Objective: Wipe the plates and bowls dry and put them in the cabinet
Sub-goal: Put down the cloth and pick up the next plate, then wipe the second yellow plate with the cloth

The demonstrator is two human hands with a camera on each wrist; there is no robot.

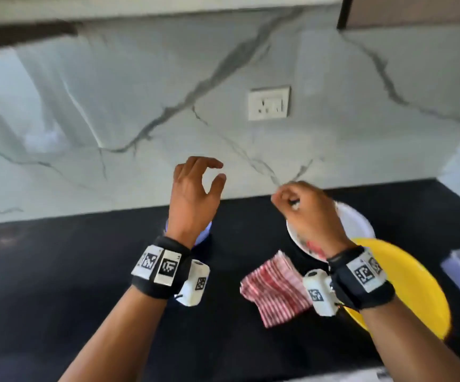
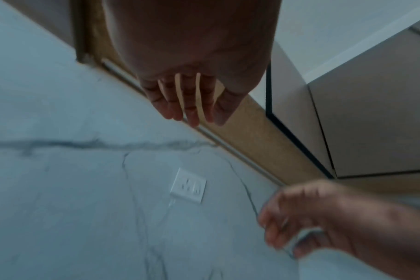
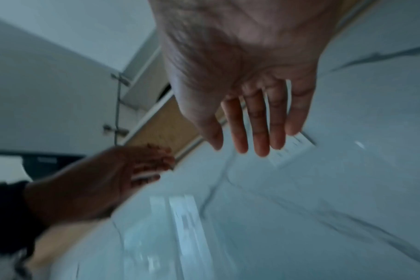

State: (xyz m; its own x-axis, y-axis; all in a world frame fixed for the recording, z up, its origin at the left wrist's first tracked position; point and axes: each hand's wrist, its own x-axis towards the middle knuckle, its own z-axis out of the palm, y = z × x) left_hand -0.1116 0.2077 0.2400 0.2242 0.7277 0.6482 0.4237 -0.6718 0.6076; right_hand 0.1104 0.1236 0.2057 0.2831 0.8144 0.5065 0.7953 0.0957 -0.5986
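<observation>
Nearest the camera, on the black countertop (image 1: 85, 271), a red-and-white striped cloth (image 1: 274, 290) lies crumpled and flat, touching neither hand. Just right of it a glossy yellow plate (image 1: 413, 282) is partly hidden by the right wrist strap. Beyond it sits a white plate (image 1: 353, 224), round and smooth with a reddish smear or pattern near its front rim; the right forearm covers much of it. A pale blue-white dish (image 1: 205, 232) shows only as a sliver behind the left wrist; whether it is a bowl or a plate cannot be told.

Both hands are raised above the counter and hold nothing. The left hand (image 1: 195, 194) has its fingers loosely arched with the thumb apart; the left wrist view shows those fingers (image 2: 190, 106) extended. The right hand (image 1: 306, 213) looks loosely curled from the head view, but its own wrist view shows the fingers (image 3: 259, 128) straight and slightly spread.

Behind stands a polished grey-veined marble backsplash (image 1: 140, 111) bearing a white rectangular wall socket (image 1: 269, 102). Overhead, the cabinet (image 2: 377, 117) is matte beige, cut off by the frame, with a wood-toned underside. Motion blur softens all views.
</observation>
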